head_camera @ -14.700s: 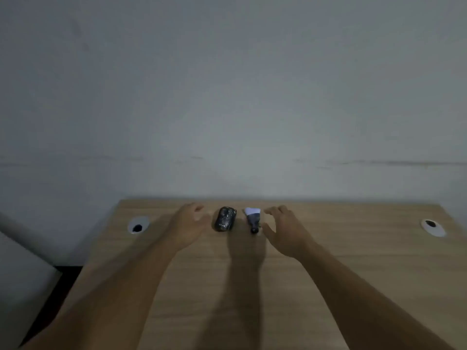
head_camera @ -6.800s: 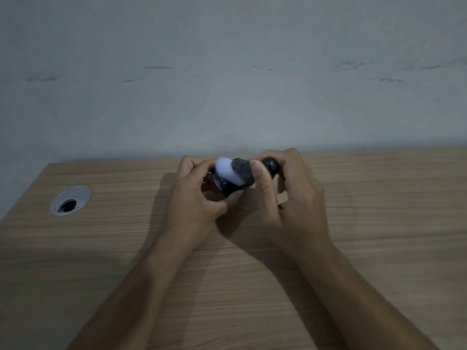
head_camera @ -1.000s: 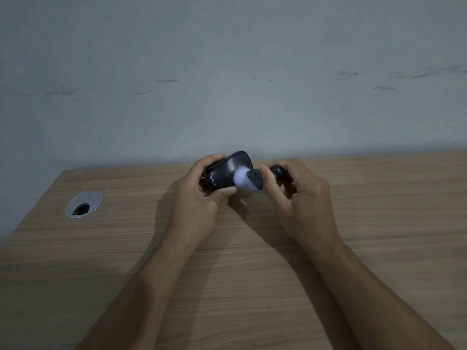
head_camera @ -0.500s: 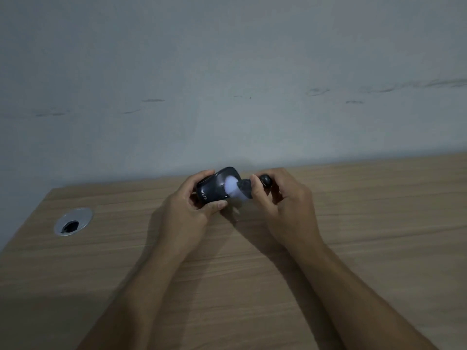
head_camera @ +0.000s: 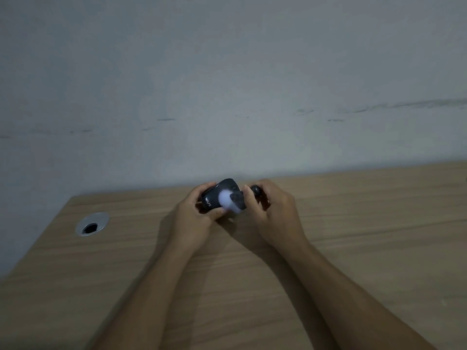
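The step in hand looks like dusting. The left hand [head_camera: 194, 218] grips a black plastic computer mouse [head_camera: 212, 198] with white lettering on its side. Its fingers curl over the top with the thumb beneath, holding the mouse tilted up off the light wooden desk [head_camera: 353, 236]. The right hand [head_camera: 275, 215] pinches a small dark-handled brush with a white bristle tuft [head_camera: 231, 202], and the tuft lies against the mouse's near face — the bristles are blurred. Mouse and brush are well to the right of the round metal cable grommet [head_camera: 92, 223] set in the desk, and a little farther back than it. The hands are close together, each closed on its own thing. Next, I judge, the brush needs light strokes across the shell while the left hand turns the mouse to offer its other faces — firm grip, gentle bristles.
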`<state>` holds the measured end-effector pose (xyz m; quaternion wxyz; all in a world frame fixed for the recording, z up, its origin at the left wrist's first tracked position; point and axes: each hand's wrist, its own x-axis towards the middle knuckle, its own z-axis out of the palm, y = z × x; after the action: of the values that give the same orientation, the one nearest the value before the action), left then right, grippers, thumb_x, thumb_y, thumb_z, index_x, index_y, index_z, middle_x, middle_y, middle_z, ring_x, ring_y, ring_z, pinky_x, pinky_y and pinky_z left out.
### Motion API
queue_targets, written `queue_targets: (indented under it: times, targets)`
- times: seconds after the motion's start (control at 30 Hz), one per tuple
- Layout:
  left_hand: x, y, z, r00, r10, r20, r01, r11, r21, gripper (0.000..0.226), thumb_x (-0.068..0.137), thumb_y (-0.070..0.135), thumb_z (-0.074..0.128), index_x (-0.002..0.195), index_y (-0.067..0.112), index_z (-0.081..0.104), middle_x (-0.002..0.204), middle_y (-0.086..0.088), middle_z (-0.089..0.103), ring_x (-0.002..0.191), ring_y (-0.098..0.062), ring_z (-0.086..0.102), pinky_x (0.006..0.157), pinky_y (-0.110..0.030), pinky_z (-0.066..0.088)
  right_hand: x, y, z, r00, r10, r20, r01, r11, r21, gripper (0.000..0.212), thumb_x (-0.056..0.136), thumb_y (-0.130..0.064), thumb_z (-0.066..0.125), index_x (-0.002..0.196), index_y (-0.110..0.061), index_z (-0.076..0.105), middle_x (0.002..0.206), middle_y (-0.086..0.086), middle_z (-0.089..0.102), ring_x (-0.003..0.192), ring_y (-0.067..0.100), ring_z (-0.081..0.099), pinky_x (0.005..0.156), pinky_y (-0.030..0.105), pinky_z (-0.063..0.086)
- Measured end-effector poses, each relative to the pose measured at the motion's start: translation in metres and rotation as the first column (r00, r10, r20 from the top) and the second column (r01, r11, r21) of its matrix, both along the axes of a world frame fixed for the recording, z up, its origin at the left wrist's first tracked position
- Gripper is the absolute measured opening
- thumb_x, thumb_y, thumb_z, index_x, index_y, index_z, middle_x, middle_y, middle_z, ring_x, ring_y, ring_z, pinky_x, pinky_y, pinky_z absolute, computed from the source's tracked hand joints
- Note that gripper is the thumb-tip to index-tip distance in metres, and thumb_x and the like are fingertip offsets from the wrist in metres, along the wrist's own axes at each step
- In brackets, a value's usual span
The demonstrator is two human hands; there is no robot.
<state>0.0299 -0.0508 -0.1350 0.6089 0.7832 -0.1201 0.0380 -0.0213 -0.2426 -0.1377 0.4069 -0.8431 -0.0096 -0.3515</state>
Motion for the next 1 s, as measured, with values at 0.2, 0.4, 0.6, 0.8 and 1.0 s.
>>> queue_targets:
  times: [0.2,0.4,0.6,0.8,1.0]
  targets:
    - [-0.011,0.005,-0.004,1.0,-0.019,-0.008,0.019,0.999,-0.032,0.065,0.079,0.005,0.095,0.134,0.029,0.071,0.128,0.007,0.08,0.121,-0.018,0.076,0.106,-0.038,0.061,-0.01,-0.003,0.005,0.997,-0.078,0.02,0.076,0.994,0.074,0.014,0.107,-0.029,0.074,0.104,-0.017,0.081,0.087,-0.012,0.07,0.073,-0.004,0.062,0.073,0.006,0.043]
    - [-0.022,0.012,-0.002,1.0,-0.008,-0.023,0.007,0.999,-0.039,0.062,0.079,0.005,0.095,0.129,0.033,0.073,0.122,0.012,0.081,0.114,-0.012,0.077,0.099,-0.033,0.063,-0.027,0.007,0.005,0.996,0.087,0.02,-0.086,0.996,-0.022,0.022,0.109,-0.036,0.07,0.102,-0.017,0.078,0.088,-0.006,0.072,0.073,0.014,0.064,0.07,0.021,0.047]
    - [-0.037,0.013,0.0,0.994,-0.065,-0.083,0.051,0.986,-0.161,0.053,0.075,0.016,0.099,0.115,0.044,0.079,0.114,0.011,0.085,0.103,-0.007,0.081,0.085,-0.025,0.065,-0.033,-0.007,0.005,0.994,-0.113,-0.009,0.113,0.989,0.097,0.018,0.108,-0.031,0.072,0.105,-0.016,0.081,0.086,-0.004,0.074,0.073,0.015,0.065,0.07,0.025,0.046]
    - [-0.035,0.017,-0.001,0.982,-0.075,-0.173,0.022,0.957,-0.291,0.045,0.077,0.029,0.097,0.119,0.022,0.084,0.115,-0.001,0.087,0.114,-0.024,0.082,0.105,-0.043,0.062,-0.048,0.013,0.005,0.998,0.063,0.03,-0.065,0.997,0.042,0.016,0.11,-0.035,0.069,0.11,-0.023,0.08,0.094,-0.014,0.076,0.082,0.005,0.071,0.071,0.015,0.05]
    - [-0.038,0.018,0.005,0.931,-0.221,-0.289,0.045,0.858,-0.512,0.028,0.096,0.01,0.081,0.123,0.0,0.079,0.125,-0.018,0.082,0.107,-0.023,0.084,0.107,-0.031,0.062,-0.044,0.007,0.003,0.995,-0.094,0.032,0.087,0.982,0.166,0.015,0.108,-0.033,0.071,0.103,-0.022,0.08,0.085,-0.005,0.074,0.072,0.012,0.066,0.07,0.033,0.052]
